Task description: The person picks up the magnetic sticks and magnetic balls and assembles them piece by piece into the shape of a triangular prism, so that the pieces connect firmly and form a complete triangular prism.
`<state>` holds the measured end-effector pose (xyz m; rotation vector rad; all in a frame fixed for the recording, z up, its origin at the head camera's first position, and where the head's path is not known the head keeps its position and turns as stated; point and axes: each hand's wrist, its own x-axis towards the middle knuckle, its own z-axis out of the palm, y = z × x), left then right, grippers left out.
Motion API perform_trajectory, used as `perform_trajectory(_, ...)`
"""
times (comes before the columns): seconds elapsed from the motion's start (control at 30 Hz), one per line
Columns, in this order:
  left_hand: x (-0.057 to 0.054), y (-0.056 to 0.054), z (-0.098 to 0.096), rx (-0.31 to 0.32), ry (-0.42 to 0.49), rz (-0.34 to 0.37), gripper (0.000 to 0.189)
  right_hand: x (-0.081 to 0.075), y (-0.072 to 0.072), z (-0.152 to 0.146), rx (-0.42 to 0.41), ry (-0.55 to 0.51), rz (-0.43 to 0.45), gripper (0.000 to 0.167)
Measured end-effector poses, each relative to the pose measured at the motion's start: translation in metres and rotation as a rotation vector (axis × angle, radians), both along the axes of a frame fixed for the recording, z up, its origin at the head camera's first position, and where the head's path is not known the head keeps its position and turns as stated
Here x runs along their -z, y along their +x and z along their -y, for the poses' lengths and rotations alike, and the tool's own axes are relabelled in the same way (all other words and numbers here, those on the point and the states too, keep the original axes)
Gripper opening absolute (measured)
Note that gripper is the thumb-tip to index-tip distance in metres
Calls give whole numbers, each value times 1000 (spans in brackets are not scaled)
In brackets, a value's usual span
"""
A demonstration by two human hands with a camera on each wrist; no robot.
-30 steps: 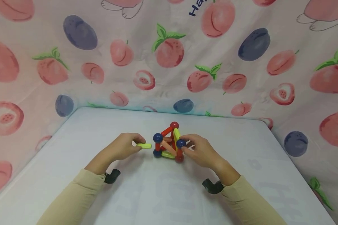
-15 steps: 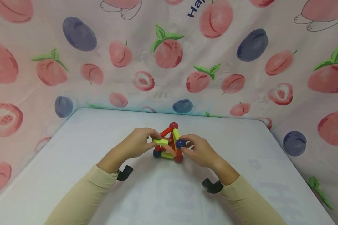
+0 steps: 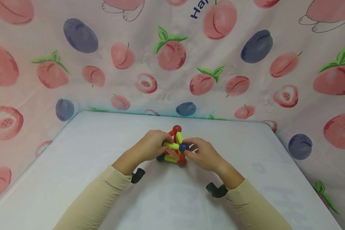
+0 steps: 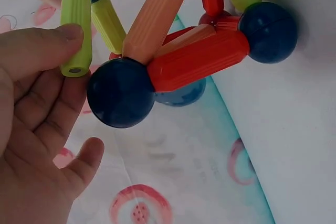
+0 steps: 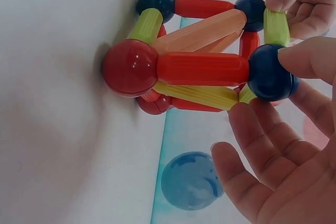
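Note:
My left hand [image 3: 154, 143] pinches a yellow-green magnetic rod [image 4: 76, 35] between thumb and fingers. One end of that rod meets a blue ball [image 3: 184, 147] at the near right top corner of a ball-and-rod frame. Its other end, with a dark tip, lies close to a second blue ball [image 4: 121, 93]; whether they touch I cannot tell. With thumb and fingertips my right hand [image 3: 205, 153] holds the first blue ball, which sits atop a red rod [image 5: 203, 68]. Below is a red ball [image 5: 130, 68] on the table. In the head view my left hand hides part of the frame.
The frame stands on a white table [image 3: 172, 198], with orange rods [image 5: 202, 30] slanting across it and a red ball [image 3: 177, 128] at its far top corner. A fruit-print cloth [image 3: 118, 80] hangs behind the table. Dark curved pieces [image 3: 217, 190] sit at both wrists.
My left hand has moved right with the yellow-green rod, from beside the frame to over its near top side, until the rod met the blue ball. My right hand has stayed on that ball.

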<state>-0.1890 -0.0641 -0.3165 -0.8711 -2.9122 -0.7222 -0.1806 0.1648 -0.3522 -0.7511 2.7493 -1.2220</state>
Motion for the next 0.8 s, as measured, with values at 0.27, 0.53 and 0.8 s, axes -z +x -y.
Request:
perform_trajectory(0.27, 1, -1, -1, 14, 22, 6, 20, 0, 0, 0, 3, 7, 2, 37)
perform_trajectory(0.53, 2, -3, 5, -5, 41, 56, 30, 0, -1, -1, 4, 16, 1, 37)
perform_trajectory(0.8, 3, -4, 20, -41, 92, 87, 30, -3, 0, 0, 22, 39, 15, 38)
